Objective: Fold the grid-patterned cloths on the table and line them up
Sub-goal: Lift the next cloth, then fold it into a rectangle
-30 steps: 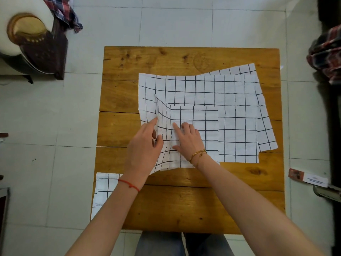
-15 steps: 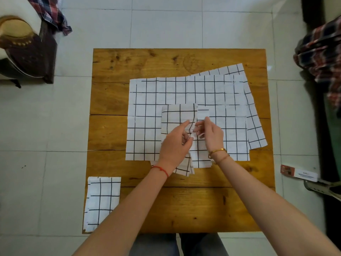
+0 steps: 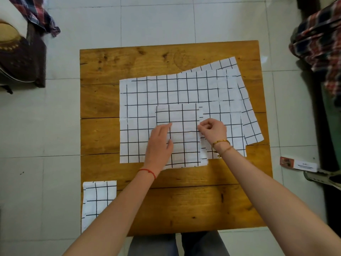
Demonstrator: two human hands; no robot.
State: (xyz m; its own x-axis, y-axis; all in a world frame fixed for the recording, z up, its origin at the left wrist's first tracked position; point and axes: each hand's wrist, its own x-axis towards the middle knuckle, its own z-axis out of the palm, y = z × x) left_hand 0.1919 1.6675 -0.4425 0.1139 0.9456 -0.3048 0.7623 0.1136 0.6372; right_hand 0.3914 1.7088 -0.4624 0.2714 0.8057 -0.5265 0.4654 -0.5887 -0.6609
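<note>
A folded cloth (image 3: 97, 200) lies at the tabletop's (image 3: 184, 206) near-left corner. Further right, the left hand (image 3: 159, 145) presses flat, fingers open, on a half-folded cloth (image 3: 182, 133) that sits atop the spread cloths (image 3: 175, 91) in the middle. Just beside it, the right hand (image 3: 213, 131) pinches that cloth's right edge, fingers curled closed on it.
</note>
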